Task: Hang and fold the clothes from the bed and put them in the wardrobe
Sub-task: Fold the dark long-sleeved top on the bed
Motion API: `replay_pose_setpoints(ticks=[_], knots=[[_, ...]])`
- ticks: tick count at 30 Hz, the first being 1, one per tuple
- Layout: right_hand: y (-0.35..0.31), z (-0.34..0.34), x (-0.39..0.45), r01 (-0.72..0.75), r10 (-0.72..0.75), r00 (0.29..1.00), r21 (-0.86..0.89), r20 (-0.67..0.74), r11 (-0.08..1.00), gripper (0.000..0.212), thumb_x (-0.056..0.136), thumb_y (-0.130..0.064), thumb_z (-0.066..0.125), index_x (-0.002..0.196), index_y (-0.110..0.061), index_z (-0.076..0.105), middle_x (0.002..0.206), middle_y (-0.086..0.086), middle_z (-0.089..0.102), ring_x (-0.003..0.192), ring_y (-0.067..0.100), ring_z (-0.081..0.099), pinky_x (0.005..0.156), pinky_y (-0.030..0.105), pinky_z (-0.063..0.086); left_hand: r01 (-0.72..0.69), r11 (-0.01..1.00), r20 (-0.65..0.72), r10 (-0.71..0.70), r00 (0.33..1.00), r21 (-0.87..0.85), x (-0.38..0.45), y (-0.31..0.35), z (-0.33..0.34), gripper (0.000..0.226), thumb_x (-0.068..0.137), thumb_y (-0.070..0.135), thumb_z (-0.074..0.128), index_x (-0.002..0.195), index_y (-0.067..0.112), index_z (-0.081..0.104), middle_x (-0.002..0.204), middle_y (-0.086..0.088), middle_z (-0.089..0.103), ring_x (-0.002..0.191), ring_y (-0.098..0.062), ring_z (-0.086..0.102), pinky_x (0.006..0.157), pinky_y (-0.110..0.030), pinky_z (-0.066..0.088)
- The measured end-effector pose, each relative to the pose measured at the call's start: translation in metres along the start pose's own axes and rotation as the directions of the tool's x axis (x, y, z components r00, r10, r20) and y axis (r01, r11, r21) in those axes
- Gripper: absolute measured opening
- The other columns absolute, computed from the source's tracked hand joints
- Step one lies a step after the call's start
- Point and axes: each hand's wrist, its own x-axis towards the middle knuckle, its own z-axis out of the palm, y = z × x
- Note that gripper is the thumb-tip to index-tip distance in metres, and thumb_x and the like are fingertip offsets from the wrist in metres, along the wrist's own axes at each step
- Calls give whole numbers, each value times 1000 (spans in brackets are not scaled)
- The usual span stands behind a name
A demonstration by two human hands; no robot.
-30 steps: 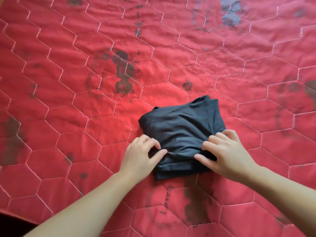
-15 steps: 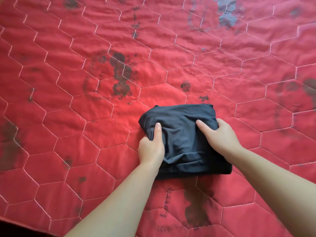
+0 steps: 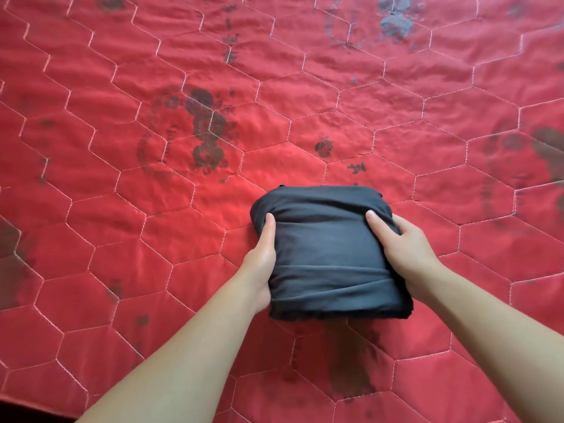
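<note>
1. The dark grey folded cloth bundle [image 3: 328, 251] sits on the bed a little right of the middle, a compact, roughly square packet with a band of fabric wrapped across its near end and a slightly ragged near edge.
2. Half a second ago the packet looked looser and its far edge lay uneven; a second ago a flap still stuck up at the far right corner. Now the far edge is tucked under and rounded, and the top is drawn smooth (only a few soft creases run across it).
3. The left hand [image 3: 259, 264] grasps the packet's left side, thumb laid on top near the far left corner, fingers hidden under the cloth.
4. The right hand [image 3: 406, 248] grasps the right side the same way, thumb on top near the far right corner, fingers curled round the edge.
5. A second ago both hands were at the near edge with fingers on top; they have since slid out to flank it.
6. Whether the packet is lifted or resting I cannot tell.
7. Beneath it spreads the red quilted bedcover with pale hexagon stitching [image 3: 122, 239], marked with faded dark prints.
</note>
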Motion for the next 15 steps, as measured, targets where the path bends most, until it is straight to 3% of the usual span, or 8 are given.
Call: replay_pose_setpoints(ticks=[2,6,12,15], knots=[[-4,1,-1,8,-8,1000,25,1,1000,19,87,-47,65,88,-30,73,84,-14,74,73,-2,68,59,15,50,29,999,183,-20,983,-45,-2,2,-2,83,73,84,47,129,24,60,120,-5,70,108,-25,68,96,-45,52],[-18,-1,-2,71,-70,997,61,-20,996,16,86,-46,67,88,-32,74,90,-12,75,81,1,69,65,18,52,18,993,321,20,947,-117,-4,6,-8,80,80,81,42,129,22,62,128,-8,65,118,-27,62,99,-46,51],[-72,5,-19,227,-223,972,63,-72,972,10,86,-46,66,88,-41,74,88,-16,75,78,-4,68,60,10,49,-117,977,317,170,933,-179,-41,36,1,73,83,77,42,115,20,73,122,-8,69,110,-24,67,79,-38,59],[-120,9,-34,306,-300,949,69,-95,949,11,86,-46,67,88,-39,74,88,-16,75,78,-5,68,61,9,48,-233,955,271,277,922,-183,-75,73,5,76,80,77,44,125,20,65,122,-7,69,111,-24,67,87,-38,57]])
